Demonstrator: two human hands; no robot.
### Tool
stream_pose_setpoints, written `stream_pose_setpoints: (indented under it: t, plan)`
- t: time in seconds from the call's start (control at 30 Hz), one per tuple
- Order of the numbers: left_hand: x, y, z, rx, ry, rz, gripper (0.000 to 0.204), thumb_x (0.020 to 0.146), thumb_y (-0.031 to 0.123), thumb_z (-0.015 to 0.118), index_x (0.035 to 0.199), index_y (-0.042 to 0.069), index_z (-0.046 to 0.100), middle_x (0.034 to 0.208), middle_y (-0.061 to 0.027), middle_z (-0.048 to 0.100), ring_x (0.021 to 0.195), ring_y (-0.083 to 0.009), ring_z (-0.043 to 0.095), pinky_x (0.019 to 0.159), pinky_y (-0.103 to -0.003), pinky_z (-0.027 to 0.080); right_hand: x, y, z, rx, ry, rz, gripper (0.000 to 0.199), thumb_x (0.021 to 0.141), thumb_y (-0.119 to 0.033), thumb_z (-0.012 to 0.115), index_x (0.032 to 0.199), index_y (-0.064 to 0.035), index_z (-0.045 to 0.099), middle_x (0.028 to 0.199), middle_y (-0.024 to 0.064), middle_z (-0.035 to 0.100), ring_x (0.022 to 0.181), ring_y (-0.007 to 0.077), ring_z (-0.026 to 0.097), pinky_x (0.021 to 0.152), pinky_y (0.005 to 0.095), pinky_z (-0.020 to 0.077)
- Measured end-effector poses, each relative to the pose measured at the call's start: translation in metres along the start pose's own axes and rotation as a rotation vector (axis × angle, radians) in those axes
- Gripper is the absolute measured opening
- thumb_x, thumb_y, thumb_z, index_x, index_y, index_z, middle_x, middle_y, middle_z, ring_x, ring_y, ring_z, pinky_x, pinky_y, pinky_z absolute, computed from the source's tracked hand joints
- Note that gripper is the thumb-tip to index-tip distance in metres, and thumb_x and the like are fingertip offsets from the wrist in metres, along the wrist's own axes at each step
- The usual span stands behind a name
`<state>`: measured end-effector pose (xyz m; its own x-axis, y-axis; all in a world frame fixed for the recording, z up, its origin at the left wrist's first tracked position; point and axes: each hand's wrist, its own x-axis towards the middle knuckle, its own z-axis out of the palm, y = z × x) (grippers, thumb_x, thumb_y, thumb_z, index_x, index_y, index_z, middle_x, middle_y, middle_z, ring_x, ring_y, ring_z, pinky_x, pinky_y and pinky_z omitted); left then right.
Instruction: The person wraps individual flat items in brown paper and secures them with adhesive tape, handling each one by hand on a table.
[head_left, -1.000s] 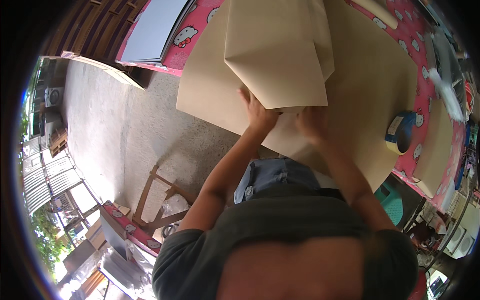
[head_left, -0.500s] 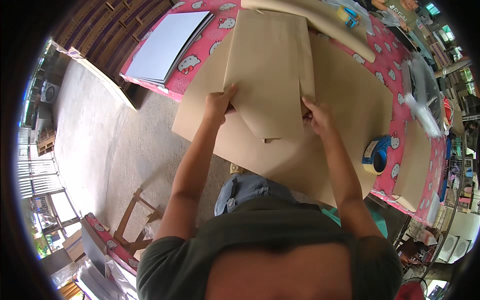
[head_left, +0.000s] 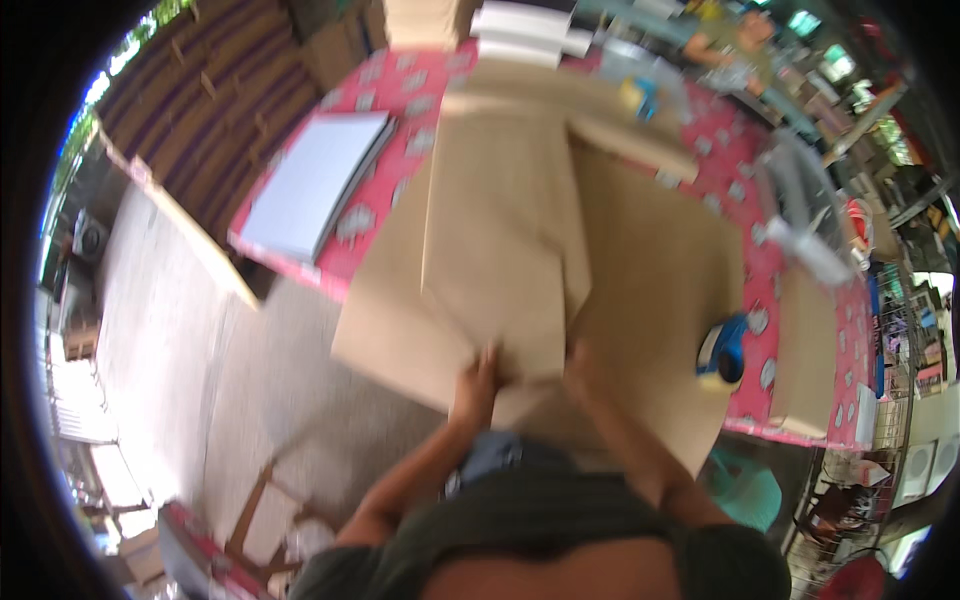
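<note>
A flat package folded in brown kraft paper (head_left: 495,225) lies lengthwise before me on a wide sheet of the same paper (head_left: 665,270). Its near end tapers toward my body, where my left hand (head_left: 477,388) pinches the paper, thumb on top. Just across from it, my right hand (head_left: 586,375) grips the paper at the near right corner of the package. Motion smears both hands, and the undersides of their fingers are hidden. What lies inside the package does not show.
A pink patterned table cover (head_left: 745,405) spreads under everything. White boards (head_left: 318,185) lie far left; a blue tape dispenser (head_left: 722,352) stands on the right, near a long brown carton (head_left: 805,350). Another tape dispenser (head_left: 638,97) lies at the back, with a person (head_left: 745,50) beyond.
Both hands have moved from the package's sides to its near end, closer to my body and to each other. The view has shifted, showing more of the table's far side.
</note>
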<state>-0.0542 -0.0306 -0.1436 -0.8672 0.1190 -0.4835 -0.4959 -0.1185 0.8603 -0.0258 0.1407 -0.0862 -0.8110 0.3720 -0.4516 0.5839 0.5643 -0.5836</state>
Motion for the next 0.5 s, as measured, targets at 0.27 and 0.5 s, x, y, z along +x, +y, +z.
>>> stream_pose_setpoints:
  t: [0.27,0.5]
  plan:
    - [-0.014,0.189,-0.045,0.366,-0.637,0.138,0.028,0.089,0.017,0.048,0.092,-0.008,0.060,0.072,-0.0159,0.064,0.062,-0.0220,0.065,0.057,-0.030,0.053,0.003,-0.057,-0.117,0.139,-0.178,-0.596,0.030,0.088,-0.031,0.055,0.077,-0.0043,0.064,0.060,0.0048,0.060,0.054,0.0136,0.058,0.055,0.0298,0.0460]
    - [0.119,0.126,0.023,1.504,0.007,0.916,0.055,0.092,0.042,0.031,0.138,0.012,0.031,0.146,-0.0128,0.021,0.135,-0.0283,0.015,0.107,-0.053,0.008,0.110,-0.044,-0.046,-0.629,0.470,-1.101,0.063,0.085,-0.050,0.048,0.126,-0.0024,0.044,0.130,0.0145,0.044,0.120,0.0293,0.041,0.097,0.0469,0.0335]
